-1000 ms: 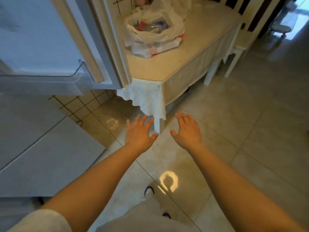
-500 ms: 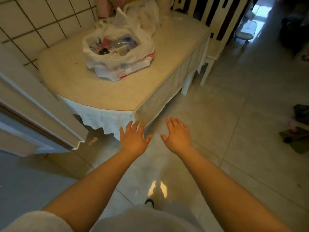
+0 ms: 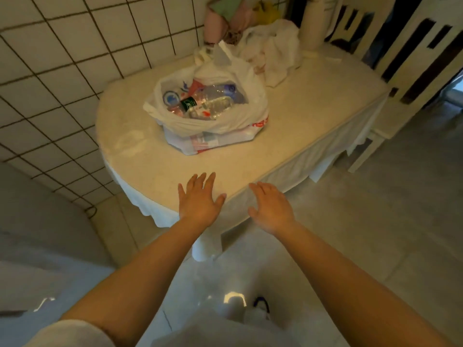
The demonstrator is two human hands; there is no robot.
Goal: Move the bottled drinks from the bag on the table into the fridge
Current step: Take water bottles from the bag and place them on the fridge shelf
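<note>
On the table [image 3: 313, 116], well beyond my reach, the white plastic bag [image 3: 240, 113] sat with its mouth gaping upward, and inside it the bottled drinks [image 3: 213, 103] lay on their sides in a loose heap, clear plastic with one dark green label showing. My left hand [image 3: 198, 201] was over the near edge of the tabletop, fingers straight and spread, holding nothing; my right hand [image 3: 271, 209] was just beside it, past the rim, fingers relaxed and likewise empty. I could not tell whether the left palm touched the cloth or only hung above it. The fridge was not in view. I judged the bottles to be full and fairly heavy for their size, smooth and perhaps slippery, with thin walls that would give under a hard squeeze, so the sound place to take each one seemed the middle of its body or the stiffer neck below the cap. The bag itself looked thin, limp and likely to cling or drag along, so one hand might have had to pin its rim while the other lifted a bottle clear.
</note>
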